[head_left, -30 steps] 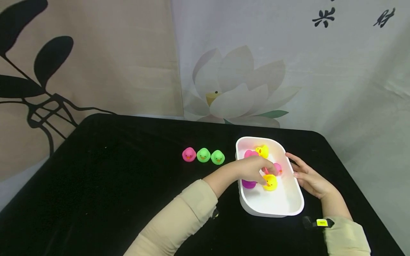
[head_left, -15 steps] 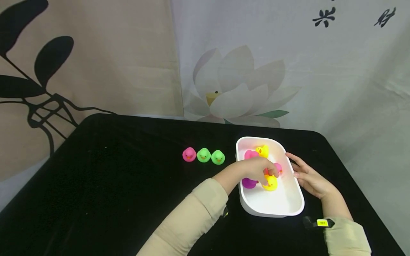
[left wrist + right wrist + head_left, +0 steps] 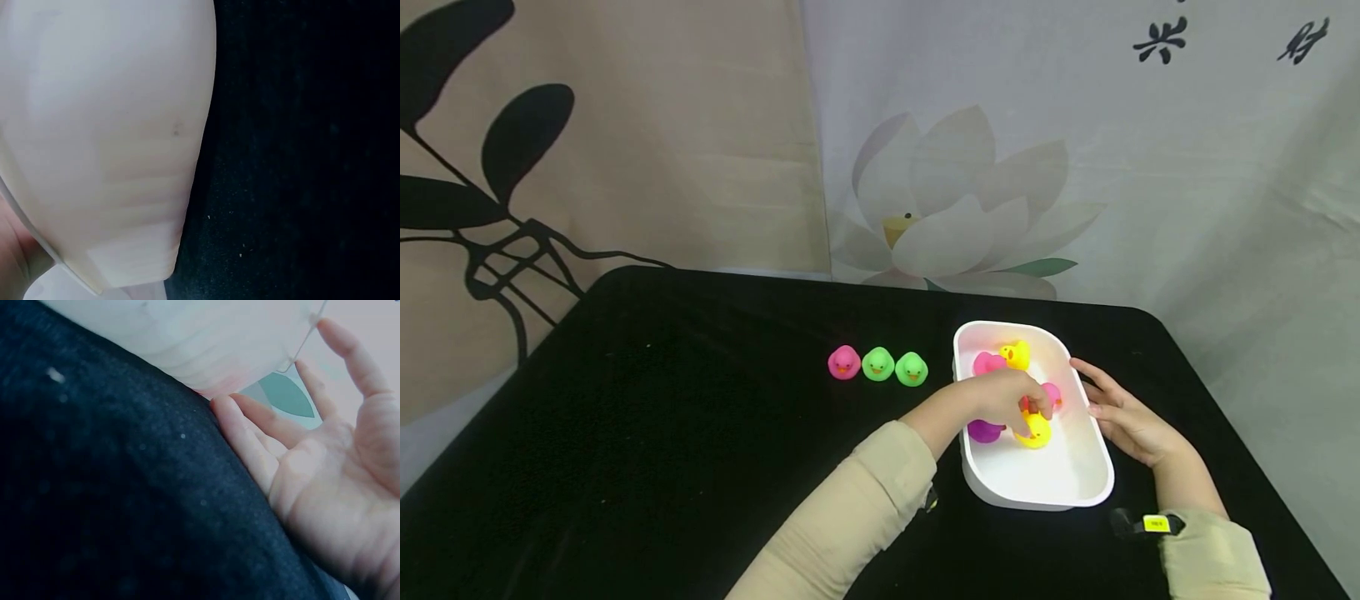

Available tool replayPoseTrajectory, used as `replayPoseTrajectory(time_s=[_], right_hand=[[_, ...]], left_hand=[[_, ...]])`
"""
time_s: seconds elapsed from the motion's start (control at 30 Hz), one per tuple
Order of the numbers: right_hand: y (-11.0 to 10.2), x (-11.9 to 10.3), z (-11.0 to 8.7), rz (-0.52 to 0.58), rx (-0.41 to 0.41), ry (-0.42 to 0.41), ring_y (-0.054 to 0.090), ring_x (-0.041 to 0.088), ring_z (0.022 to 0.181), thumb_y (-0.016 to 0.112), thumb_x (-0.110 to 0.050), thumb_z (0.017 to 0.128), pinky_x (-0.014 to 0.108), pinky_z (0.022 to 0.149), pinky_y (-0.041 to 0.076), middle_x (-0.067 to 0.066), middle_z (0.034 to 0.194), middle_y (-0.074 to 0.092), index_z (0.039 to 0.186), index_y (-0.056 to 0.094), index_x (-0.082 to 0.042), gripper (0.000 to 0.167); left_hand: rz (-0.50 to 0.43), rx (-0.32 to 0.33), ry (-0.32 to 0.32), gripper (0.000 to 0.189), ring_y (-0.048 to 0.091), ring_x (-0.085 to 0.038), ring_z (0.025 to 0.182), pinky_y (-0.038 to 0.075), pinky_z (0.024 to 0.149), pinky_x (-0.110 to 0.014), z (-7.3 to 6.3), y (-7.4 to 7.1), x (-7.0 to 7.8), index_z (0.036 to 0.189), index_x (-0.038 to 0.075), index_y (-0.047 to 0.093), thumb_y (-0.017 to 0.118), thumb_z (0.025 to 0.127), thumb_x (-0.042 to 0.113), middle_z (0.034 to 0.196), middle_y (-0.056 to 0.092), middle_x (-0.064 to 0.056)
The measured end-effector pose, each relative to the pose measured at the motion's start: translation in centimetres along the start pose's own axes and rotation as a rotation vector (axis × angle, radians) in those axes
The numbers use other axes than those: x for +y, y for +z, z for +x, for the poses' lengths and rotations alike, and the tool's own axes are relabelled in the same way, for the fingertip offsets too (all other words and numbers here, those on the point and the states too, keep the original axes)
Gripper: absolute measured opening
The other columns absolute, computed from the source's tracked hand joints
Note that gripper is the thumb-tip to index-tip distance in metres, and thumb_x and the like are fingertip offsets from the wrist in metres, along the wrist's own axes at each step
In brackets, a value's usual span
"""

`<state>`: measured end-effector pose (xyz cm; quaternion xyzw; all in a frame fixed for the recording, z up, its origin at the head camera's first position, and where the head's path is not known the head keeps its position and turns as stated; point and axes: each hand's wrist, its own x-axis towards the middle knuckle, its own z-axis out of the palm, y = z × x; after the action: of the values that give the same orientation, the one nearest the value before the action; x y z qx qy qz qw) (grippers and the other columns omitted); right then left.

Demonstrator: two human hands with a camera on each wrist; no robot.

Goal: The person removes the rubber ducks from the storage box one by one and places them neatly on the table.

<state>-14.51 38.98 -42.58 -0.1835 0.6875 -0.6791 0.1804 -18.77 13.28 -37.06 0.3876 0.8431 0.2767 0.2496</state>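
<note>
Standing in a row on the black cloth (image 3: 662, 433), a pink duck (image 3: 844, 362) and two green ducks (image 3: 878, 364) make up the only part set out so far. The white tray (image 3: 1045, 477), to their right, holds the rest: a far yellow duck (image 3: 1017, 356), two more pinks (image 3: 988, 362), a purple duck (image 3: 983, 431) and a near yellow duck (image 3: 1035, 432), plus something red mostly hidden. By that count, the sorting looks well short of finished, with more ducks inside than out. The left hand (image 3: 1000, 396) reaches into the tray, fingers bent down, thumb against the near yellow duck; whether it grasps anything cannot be told. The right hand (image 3: 1133, 421) grasps nothing, its extended fingers touching the tray's outer right side.
</note>
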Motion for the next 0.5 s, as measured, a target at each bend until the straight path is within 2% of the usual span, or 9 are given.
replayPoseTrajectory(time_s=[0.3, 0.5], right_hand=[[-0.04, 0.12, 0.03, 0.021, -0.011, -0.006, 0.054, 0.016, 0.117, 0.042, -0.001, 0.098, 0.037, 0.090, 0.047, -0.005, 0.140, 0.035, 0.152, 0.018, -0.025, 0.064], [0.00, 0.20, -0.01, -0.017, 0.020, 0.016, 0.054, 0.016, 0.117, 0.042, -0.003, 0.098, 0.040, 0.090, 0.047, -0.003, 0.141, 0.034, 0.152, 0.016, -0.027, 0.065]], left_hand=[[-0.014, 0.063, 0.015, 0.044, 0.053, -0.001, 0.085, 0.046, 0.063, -0.012, -0.59, -0.25, 0.16, 0.116, 0.024, 0.070, 0.082, 0.075, 0.018, 0.095, 0.061, 0.016], [-0.012, 0.103, 0.090, 0.040, 0.052, -0.001, 0.085, 0.046, 0.065, -0.011, -0.83, -0.53, -0.26, 0.114, 0.021, 0.070, 0.082, 0.076, 0.020, 0.094, 0.059, 0.014]])
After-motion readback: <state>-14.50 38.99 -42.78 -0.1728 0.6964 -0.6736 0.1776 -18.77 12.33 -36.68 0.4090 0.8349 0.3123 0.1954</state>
